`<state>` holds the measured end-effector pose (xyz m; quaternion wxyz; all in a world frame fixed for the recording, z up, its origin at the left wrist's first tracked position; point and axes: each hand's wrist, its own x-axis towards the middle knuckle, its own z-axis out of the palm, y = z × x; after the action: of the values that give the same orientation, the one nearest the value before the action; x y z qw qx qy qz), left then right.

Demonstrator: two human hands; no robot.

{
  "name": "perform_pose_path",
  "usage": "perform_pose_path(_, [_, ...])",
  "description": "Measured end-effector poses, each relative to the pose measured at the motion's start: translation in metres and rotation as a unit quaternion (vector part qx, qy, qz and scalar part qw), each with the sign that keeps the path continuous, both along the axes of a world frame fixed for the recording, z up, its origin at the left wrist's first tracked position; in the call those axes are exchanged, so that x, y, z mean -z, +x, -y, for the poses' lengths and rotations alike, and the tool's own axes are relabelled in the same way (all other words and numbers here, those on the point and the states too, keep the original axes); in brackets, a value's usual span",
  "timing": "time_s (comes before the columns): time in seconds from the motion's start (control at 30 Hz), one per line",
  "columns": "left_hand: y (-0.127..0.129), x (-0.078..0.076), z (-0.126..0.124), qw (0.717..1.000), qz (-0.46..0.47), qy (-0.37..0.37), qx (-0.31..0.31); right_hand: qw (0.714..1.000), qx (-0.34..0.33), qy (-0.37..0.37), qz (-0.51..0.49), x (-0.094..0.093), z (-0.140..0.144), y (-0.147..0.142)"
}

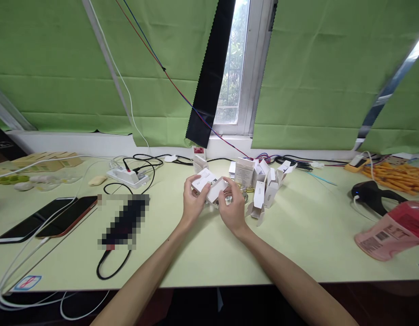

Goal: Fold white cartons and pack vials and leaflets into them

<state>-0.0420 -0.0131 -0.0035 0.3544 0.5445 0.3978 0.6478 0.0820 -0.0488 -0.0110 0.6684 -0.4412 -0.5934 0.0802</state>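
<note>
My left hand (193, 201) is closed round a small white cardboard box (203, 179) with fine print on its face. My right hand (233, 209) grips a pale, open-looking cardboard part (217, 189) that meets the box at its right side. Whether the two pieces are one box cannot be made out. Both hands are above the table, thumbs on top and some fingers hidden underneath. Close beyond my right hand stand several small white boxes, among them a printed box (244, 172) and a box with its flaps open (259, 194). Small metallic items lie partly hidden behind my right fingers.
On the left lie two phones (68, 216), a pixelated dark object (124, 222) with a cable, and a white power strip (127, 177). On the right are a black handheld device (368, 195), a pink-red container (392, 231) and orange stick-like pieces (396, 176). Cables run along the back.
</note>
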Motion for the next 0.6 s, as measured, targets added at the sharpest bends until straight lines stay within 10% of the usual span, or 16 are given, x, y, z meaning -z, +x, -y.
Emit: perform_pose_path(0.6, [-0.0035, -0.0044, -0.0012, 0.999, 0.025, -0.016, -0.037, 0.998, -0.019, 0.029, 0.057, 0.0025, -0.0001, 0.0006])
